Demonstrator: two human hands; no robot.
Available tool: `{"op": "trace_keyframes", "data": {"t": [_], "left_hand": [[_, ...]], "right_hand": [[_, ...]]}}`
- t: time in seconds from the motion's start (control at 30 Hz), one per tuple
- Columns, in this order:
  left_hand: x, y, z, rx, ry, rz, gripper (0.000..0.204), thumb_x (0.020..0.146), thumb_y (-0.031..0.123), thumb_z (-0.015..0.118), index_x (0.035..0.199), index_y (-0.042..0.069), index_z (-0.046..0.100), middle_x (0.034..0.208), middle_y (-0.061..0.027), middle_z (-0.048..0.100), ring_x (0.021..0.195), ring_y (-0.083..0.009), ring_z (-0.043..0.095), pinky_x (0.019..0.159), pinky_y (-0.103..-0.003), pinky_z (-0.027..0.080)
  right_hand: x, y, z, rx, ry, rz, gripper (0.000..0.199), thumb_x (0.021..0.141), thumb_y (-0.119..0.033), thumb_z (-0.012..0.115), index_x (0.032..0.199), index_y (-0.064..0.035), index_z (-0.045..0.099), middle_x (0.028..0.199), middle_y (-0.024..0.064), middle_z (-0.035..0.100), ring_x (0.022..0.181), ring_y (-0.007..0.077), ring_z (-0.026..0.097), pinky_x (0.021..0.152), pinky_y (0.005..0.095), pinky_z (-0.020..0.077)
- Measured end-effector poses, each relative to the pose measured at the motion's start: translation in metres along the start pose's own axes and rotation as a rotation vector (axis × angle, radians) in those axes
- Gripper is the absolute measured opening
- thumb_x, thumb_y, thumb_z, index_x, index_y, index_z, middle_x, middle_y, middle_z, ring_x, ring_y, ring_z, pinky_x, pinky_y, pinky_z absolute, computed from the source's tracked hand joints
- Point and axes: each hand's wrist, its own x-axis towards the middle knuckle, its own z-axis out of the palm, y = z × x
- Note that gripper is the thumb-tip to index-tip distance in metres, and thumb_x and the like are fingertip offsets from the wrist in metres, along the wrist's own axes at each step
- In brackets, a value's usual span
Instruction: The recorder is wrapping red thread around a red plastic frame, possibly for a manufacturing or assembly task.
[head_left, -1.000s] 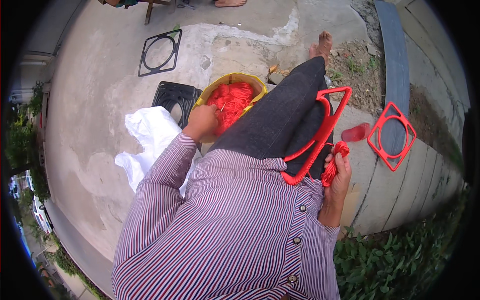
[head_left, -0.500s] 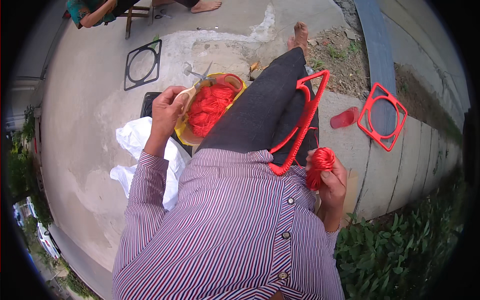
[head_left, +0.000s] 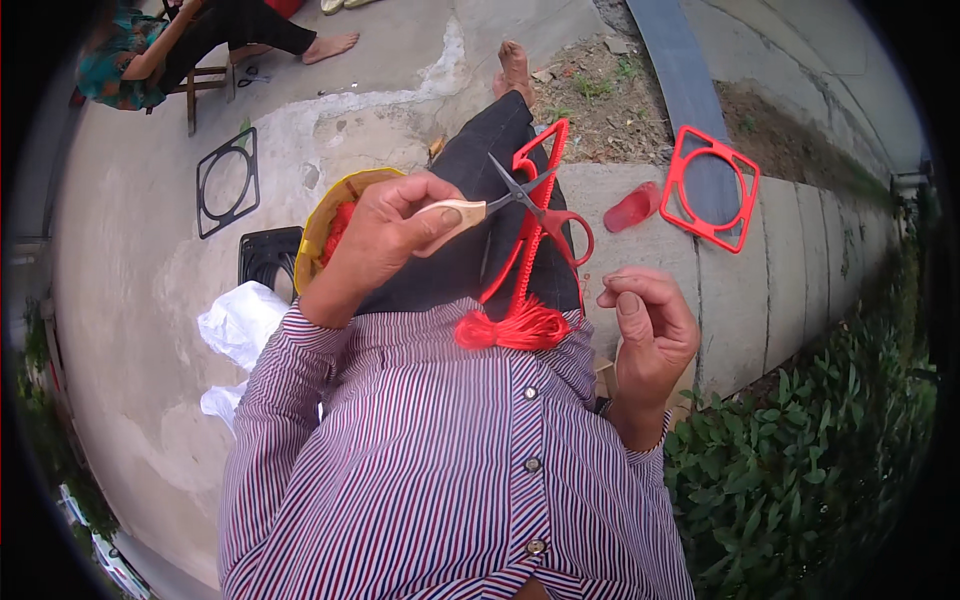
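Observation:
My left hand (head_left: 395, 235) grips a pair of scissors (head_left: 520, 195) by its cream handle above my lap. The scissors' blades are spread, and the red handle sticks out to the right, in front of a red frame. That red frame (head_left: 553, 150) stands tilted on my dark trousers, with red cord wound along its edge. At its near end a bundle of red cord (head_left: 515, 327) rests on my lap against the striped shirt. My right hand (head_left: 655, 340) hovers to the right of the scissors, fingers loosely curled and apart, holding nothing.
A yellow container (head_left: 318, 225) with red cord is beside my left thigh, partly hidden by my left hand. Black frames (head_left: 262, 245) and a white bag (head_left: 240, 325) lie left. Right are a red slipper (head_left: 632, 207), another red frame (head_left: 712, 190) and bushes (head_left: 790, 470). Another person sits far left.
My left hand has brought the scissors rightward from over the yellow container to above my lap. My right hand has let go of the red cord bundle, which now lies on my lap.

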Motion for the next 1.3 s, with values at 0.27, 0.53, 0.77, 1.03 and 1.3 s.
{"op": "trace_keyframes", "data": {"t": [0.27,0.53,0.77,1.03,1.3], "left_hand": [[0.025,0.007,0.057,-0.036,0.009,0.049,0.010,0.091,0.010,0.062,0.092,0.000,0.062,0.070,0.0044,0.054,0.057,-0.0006,0.043,0.049,-0.016,0.032],[0.031,-0.001,0.099,0.329,0.021,0.427,0.016,0.090,0.007,0.063,0.103,-0.002,0.063,0.078,-0.0002,0.061,0.065,-0.0024,0.052,0.057,-0.017,0.040],[0.035,-0.010,0.117,0.127,-0.223,0.320,0.023,0.091,0.013,0.060,0.107,-0.004,0.061,0.085,-0.0049,0.058,0.070,-0.0071,0.056,0.061,-0.020,0.045],[0.064,-0.018,0.078,0.755,-0.002,0.419,0.019,0.080,0.008,0.068,0.097,0.001,0.064,0.084,-0.0086,0.053,0.066,-0.0164,0.056,0.061,-0.026,0.046],[0.059,-0.040,0.083,1.147,-0.176,0.395,0.017,0.073,0.015,0.072,0.085,0.004,0.065,0.085,-0.0110,0.055,0.076,-0.0293,0.059,0.066,-0.038,0.050]], "right_hand": [[0.021,0.048,0.007,-0.321,0.004,-0.030,0.036,0.083,-0.008,0.069,0.117,0.0014,0.060,0.107,0.0106,0.064,0.087,0.0133,0.061,0.071,0.0236,0.0495],[0.033,0.064,0.009,0.448,0.119,0.353,0.053,0.084,-0.004,0.068,0.130,0.0058,0.043,0.122,0.0077,0.052,0.088,0.0078,0.054,0.082,0.0206,0.0471],[0.015,0.062,0.001,0.659,-0.039,0.353,0.039,0.088,-0.017,0.061,0.121,0.0031,0.052,0.094,0.0022,0.061,0.075,0.0056,0.053,0.064,0.0188,0.0419],[0.007,0.070,-0.024,0.487,0.172,0.447,0.029,0.088,-0.022,0.066,0.105,-0.0007,0.056,0.079,0.0034,0.057,0.054,0.0045,0.046,0.046,0.0167,0.0360],[0.005,0.065,-0.033,0.290,0.038,0.306,0.038,0.087,-0.033,0.062,0.105,0.0001,0.056,0.077,0.0014,0.055,0.055,0.0033,0.046,0.044,0.0174,0.0333]]}}
